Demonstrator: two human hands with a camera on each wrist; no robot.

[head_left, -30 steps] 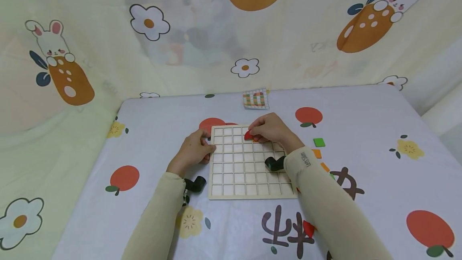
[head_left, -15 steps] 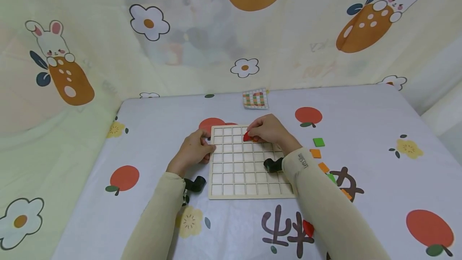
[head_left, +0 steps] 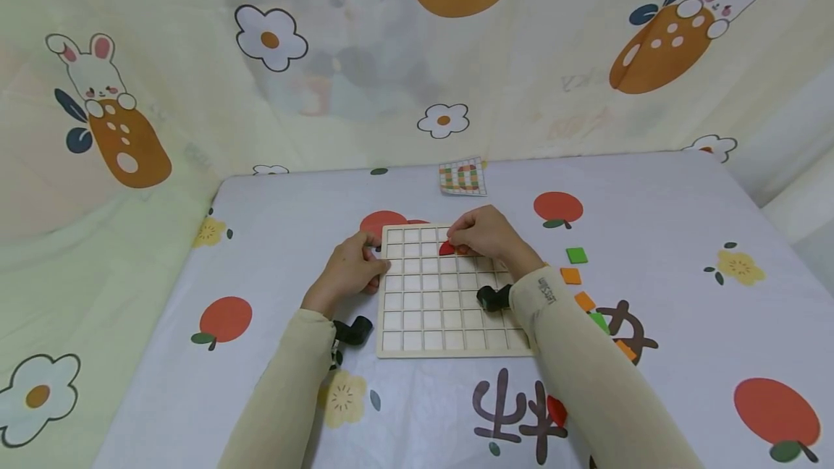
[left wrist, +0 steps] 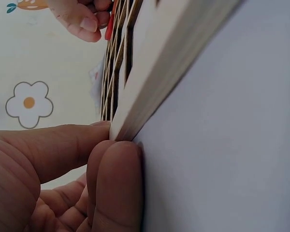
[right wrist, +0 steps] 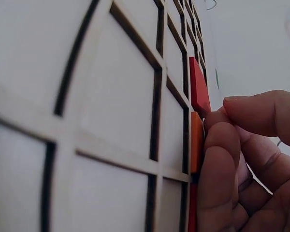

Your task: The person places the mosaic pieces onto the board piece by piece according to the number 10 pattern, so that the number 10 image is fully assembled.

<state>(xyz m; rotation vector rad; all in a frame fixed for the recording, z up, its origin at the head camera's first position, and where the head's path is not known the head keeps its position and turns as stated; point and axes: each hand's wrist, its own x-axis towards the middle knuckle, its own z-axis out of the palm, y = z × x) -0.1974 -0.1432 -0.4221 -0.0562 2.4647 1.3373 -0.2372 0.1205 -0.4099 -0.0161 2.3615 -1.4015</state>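
A square wooden grid board (head_left: 432, 302) lies on the cloth. My left hand (head_left: 352, 270) pinches its left edge, thumb on top and curled fingers against the side; the rim (left wrist: 154, 72) shows close up in the left wrist view. Over the upper part of the board, my right hand (head_left: 485, 234) has its thumb and fingertips at the corner of a small red tile (head_left: 446, 248) with a curved side. In the right wrist view this red tile (right wrist: 198, 84) leans slightly out of its cell. Beside it sits an orange tile (right wrist: 196, 140), with another red tile (right wrist: 193, 203) below, partly behind the fingers.
Right of the board lie loose green (head_left: 576, 255) and orange tiles (head_left: 570, 276), several in a line along the right sleeve. A red tile (head_left: 556, 411) lies near the front, partly under that sleeve. Behind the board is a small pattern card (head_left: 462, 177). Dark wrist cameras (head_left: 494, 298) hang at both cuffs.
The red tile has gone from raised to lying flatter at its cell, with the right hand shifting slightly left and down. The left hand and board have stayed put.
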